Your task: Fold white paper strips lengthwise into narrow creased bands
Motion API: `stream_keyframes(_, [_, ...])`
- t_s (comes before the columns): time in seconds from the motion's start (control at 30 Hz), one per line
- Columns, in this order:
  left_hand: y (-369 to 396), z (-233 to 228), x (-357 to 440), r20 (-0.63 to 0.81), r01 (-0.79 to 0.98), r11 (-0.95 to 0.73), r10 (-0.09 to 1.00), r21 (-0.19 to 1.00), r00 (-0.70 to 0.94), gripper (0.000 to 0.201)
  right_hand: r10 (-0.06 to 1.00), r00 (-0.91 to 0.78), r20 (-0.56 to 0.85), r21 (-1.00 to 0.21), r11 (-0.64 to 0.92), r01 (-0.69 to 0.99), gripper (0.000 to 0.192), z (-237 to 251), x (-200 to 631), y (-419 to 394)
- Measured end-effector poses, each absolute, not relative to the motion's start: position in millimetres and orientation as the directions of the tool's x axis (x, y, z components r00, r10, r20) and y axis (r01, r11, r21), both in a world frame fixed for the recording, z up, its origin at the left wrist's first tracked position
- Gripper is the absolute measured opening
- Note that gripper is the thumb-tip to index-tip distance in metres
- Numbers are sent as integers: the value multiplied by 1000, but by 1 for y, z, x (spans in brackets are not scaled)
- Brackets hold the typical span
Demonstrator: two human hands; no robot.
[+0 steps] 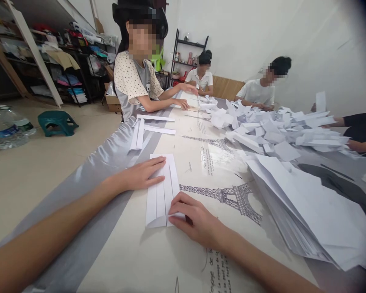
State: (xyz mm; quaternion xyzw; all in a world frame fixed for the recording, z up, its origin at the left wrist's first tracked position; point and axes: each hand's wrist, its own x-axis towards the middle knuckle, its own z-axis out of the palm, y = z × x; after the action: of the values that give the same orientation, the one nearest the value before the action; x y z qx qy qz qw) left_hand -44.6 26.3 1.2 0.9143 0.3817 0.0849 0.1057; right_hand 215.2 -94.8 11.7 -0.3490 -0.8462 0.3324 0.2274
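Note:
A folded white paper sheet [162, 191] with lengthwise pleats lies on the table in front of me. My left hand [142, 173] rests flat on its left edge, fingers stretched across the top part. My right hand [195, 217] presses down on the sheet's lower right corner with fingertips bent onto the fold. Neither hand lifts the paper.
A thick stack of white sheets [308, 211] lies to the right. A heap of folded paper pieces [277, 126] fills the far right of the table [134, 252]. Folded strips [146, 130] lie ahead. Other people sit along both sides. A green stool [56, 121] stands on the floor.

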Motion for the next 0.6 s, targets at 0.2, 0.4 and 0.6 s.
stream_keyframes(0.2, [26, 2, -44, 90, 677, -689, 715, 257, 693, 71, 742, -652, 157, -676, 562, 477, 7, 16, 213, -100])
stream_keyframes(0.4, [25, 3, -44, 96, 675, -698, 709, 239, 699, 70, 600, -687, 410, -317, 800, 510, 9, 11, 212, -102])
stream_keyframes(0.6, [25, 3, -44, 94, 676, -705, 703, 214, 705, 69, 337, -844, 416, 98, 906, 411, 21, 16, 215, -104])
